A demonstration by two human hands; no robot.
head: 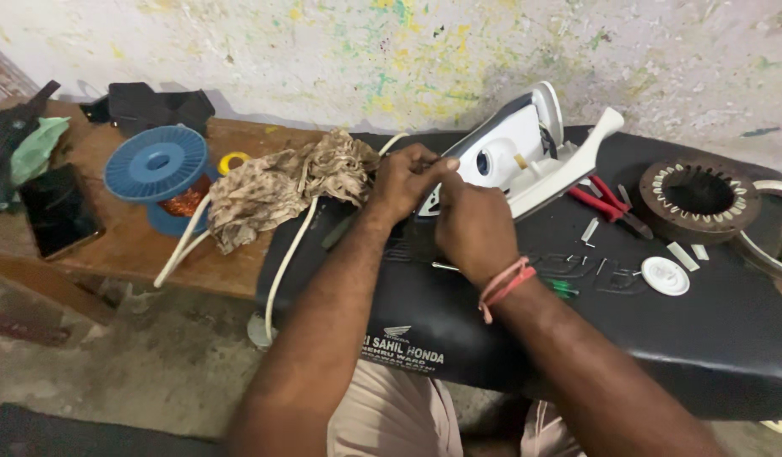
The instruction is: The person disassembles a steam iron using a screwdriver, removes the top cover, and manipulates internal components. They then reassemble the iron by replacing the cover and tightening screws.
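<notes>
Working: both hands meet at the rear end of a white iron point(526, 152) that lies tipped on a black seat point(661, 338), centre of the frame.
Iron: upper centre-right, its pointed end aimed at the upper right, its rear toward the hands; a white cord point(293, 245) runs from there down the left edge of the seat.
Left hand point(405, 182): centre, arm rising from the lower middle; fingers point(425, 161) curled and pinched together at the iron's rear. What they pinch is too small to tell.
Right hand point(475, 228): just right of the left and touching it, back toward the camera, wrist bent; a pink thread band point(505, 286) sits on the wrist. Its fingers are hidden under the hand, so I cannot tell whether they grip.
Doing it well: judging from the pose, the fine work sits where the cord enters, so the iron should be held steady with one hand while the other works in small moves, without yanking the cord.
Left of the hands: a crumpled cloth point(281, 186), a blue spool point(158, 165) of copper wire, a dark phone point(59, 211) on the wooden bench point(120, 254).
Right of the hands: red pliers point(602, 203), a ring-shaped stator core point(699, 199), a white disc point(665, 276), small white bits beside it.
Risk: loose parts lie near the right forearm and could be swept off.
</notes>
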